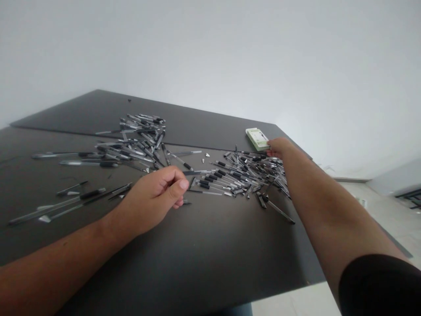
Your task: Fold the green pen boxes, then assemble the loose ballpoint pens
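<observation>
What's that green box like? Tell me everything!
The green box is flat, rectangular and looks like cardboard. Its broad face is up, mostly whitish, with dark marks too blurry to read. It is at the far right of the dark table, beyond a heap of pens. The right hand holds its near right corner. Whether it's open, I can't tell.

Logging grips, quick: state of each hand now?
Left hand: curled closed; whether it holds anything cannot be told.
Right hand: closed on a corner of the green-and-white box.

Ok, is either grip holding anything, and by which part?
The right grip appears to hold the green box by its near right corner. Left grip, curled: can't tell if it holds anything.
</observation>
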`<state>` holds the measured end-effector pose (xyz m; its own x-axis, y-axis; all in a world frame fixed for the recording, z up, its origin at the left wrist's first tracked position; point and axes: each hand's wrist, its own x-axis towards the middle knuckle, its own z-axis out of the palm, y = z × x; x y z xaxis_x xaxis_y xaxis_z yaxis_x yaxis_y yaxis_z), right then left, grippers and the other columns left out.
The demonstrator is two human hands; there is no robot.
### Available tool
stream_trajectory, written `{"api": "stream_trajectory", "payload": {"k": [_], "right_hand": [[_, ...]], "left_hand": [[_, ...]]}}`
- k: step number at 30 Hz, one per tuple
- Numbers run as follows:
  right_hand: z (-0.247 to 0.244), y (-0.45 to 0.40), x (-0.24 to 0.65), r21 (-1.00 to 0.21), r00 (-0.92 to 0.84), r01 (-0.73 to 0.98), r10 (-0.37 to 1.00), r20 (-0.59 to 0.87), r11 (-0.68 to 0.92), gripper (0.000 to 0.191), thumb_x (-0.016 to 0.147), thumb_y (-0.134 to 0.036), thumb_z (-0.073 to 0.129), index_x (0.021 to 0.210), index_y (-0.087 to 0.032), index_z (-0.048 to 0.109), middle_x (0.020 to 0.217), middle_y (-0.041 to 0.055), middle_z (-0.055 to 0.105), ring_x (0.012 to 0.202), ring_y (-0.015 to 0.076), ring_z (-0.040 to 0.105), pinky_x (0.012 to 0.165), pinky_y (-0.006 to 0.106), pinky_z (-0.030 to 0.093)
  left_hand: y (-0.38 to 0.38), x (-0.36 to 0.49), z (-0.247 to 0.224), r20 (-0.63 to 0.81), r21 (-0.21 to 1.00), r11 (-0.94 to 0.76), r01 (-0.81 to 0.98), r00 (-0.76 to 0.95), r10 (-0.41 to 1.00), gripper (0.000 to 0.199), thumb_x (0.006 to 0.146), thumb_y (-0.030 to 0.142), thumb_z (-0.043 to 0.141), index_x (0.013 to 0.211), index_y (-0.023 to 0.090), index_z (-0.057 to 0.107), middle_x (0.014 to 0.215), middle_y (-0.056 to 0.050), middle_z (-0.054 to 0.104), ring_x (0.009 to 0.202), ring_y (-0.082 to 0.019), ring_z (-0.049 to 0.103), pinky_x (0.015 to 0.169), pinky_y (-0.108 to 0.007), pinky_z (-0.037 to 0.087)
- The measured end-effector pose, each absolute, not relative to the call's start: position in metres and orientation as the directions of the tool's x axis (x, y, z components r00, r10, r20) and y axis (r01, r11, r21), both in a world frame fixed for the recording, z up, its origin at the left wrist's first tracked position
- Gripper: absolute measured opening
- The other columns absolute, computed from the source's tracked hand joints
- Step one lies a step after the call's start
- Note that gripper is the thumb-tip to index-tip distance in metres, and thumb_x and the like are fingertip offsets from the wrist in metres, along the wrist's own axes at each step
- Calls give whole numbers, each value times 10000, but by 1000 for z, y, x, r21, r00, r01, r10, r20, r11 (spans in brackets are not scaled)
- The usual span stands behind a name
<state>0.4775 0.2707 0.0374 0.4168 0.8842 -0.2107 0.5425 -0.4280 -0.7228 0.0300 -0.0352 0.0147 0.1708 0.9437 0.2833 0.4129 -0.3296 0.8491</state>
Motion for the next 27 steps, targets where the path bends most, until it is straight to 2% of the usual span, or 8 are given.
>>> {"api": "stream_trajectory", "payload": {"k": [5,10,13,16,19,22,27], "right_hand": [[30,286,485,-509,379,765,915,-140,-395,484,1196,-513,859,1584,-231,790,1590,151,809,1328,327,839,1116,555,752],[23,300,482,-243,257,937,966,-7,-251,720,998,-596,984,1554,-153,864,1533,264,872,1454,495,816,1133,519,704],[19,307,477,-135,207,970,978,6,-205,777,997,-599,929,1592,-105,852,1567,300,860,1481,500,810,1191,532,672],[17,312,474,-74,190,979,982,0,-190,781,1029,-591,879,1608,-69,835,1579,328,845,1458,486,825,1200,531,663],[17,314,473,-44,188,981,982,1,-188,854,1021,-652,886,1638,-67,812,1574,339,840,1455,483,829,1186,524,667],[16,315,472,-35,203,979,979,9,-203,948,1008,-726,883,1665,-51,783,1591,354,827,1461,482,826,1195,523,663],[14,307,463,-50,225,973,974,37,-223,1002,1006,-774,876,1674,-37,761,1618,376,806,1483,487,815,1228,538,645]], "left_hand": [[-36,26,6,313,813,-374,445,208,927,450,1208,600,634,920,266,725,739,21,820,668,-195,767,675,-314,553],[-37,24,5,294,780,-376,500,238,926,429,1199,582,633,925,266,728,758,22,826,687,-199,774,665,-329,533],[-35,24,5,305,761,-388,520,241,921,457,1201,618,627,929,265,728,778,14,837,710,-205,779,680,-336,530],[-34,24,4,314,755,-396,522,242,918,479,1202,639,621,924,263,721,787,11,841,716,-205,777,680,-337,521],[-35,24,6,333,748,-416,518,250,909,464,1194,622,626,915,263,719,786,13,839,720,-200,779,678,-332,515],[-37,26,10,340,738,-424,526,253,906,432,1179,589,629,912,263,727,783,12,837,722,-199,778,674,-326,514],[-38,28,18,321,732,-413,542,260,911,399,1148,561,620,896,268,720,774,3,833,721,-209,778,667,-322,518]]}}
